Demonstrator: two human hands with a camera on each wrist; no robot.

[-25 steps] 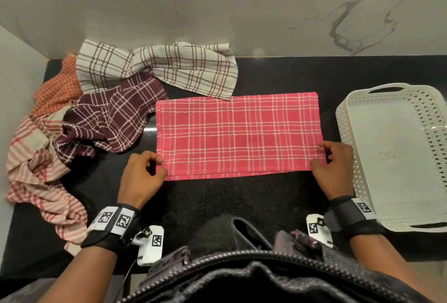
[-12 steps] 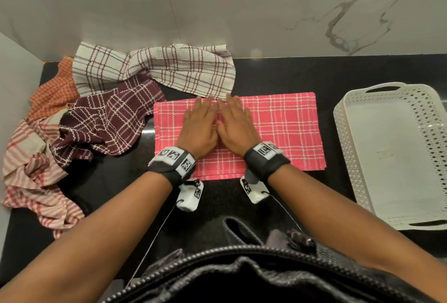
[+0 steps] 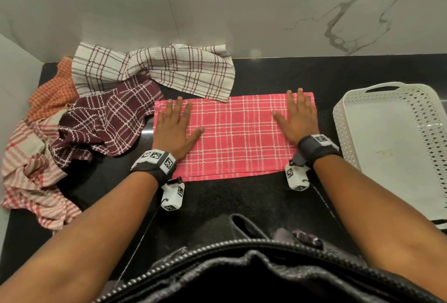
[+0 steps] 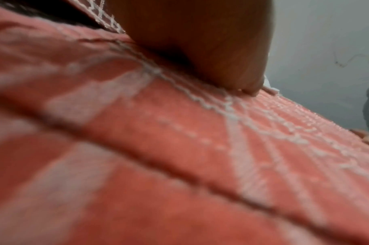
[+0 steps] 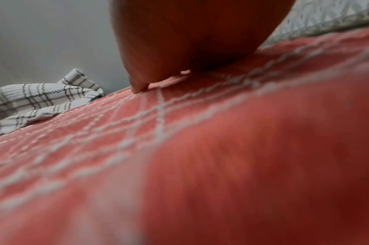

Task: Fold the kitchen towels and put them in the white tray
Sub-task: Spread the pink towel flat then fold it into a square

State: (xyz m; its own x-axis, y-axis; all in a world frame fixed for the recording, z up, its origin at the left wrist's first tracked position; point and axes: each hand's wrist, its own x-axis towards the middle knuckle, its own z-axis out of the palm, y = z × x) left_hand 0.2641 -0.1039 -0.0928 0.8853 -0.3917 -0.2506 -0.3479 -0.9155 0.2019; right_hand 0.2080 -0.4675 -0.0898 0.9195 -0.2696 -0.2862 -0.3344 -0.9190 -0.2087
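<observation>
Nearest the person, both forearms are reaching forward over the black counter (image 3: 232, 201), each wrist wearing a dark band with square black-and-white coded markers; no brand, label or readable writing is showing anywhere. Just beyond, the red checked towel (image 3: 237, 138) is lying flat in front of the person, already folded into a long strip whose long axis is running left to right. The left hand (image 3: 174, 131) is lying palm-down with fingers spread on the strip's left end, and the right hand (image 3: 298, 119) is lying the same way on its right end, neither pinching any cloth. The wrist views are showing only blurred red weave under each palm. The next fold, by my judgement, would be bringing one short end across to the other, and either hand is sitting equally close to its own end. The white tray (image 3: 343, 119) is waiting just beside the towel's right end, nearer the right hand, holding no towels. Farther back and left, the unfolded towels (image 3: 135, 90) are lying heaped against the marble wall (image 3: 242, 12).
</observation>
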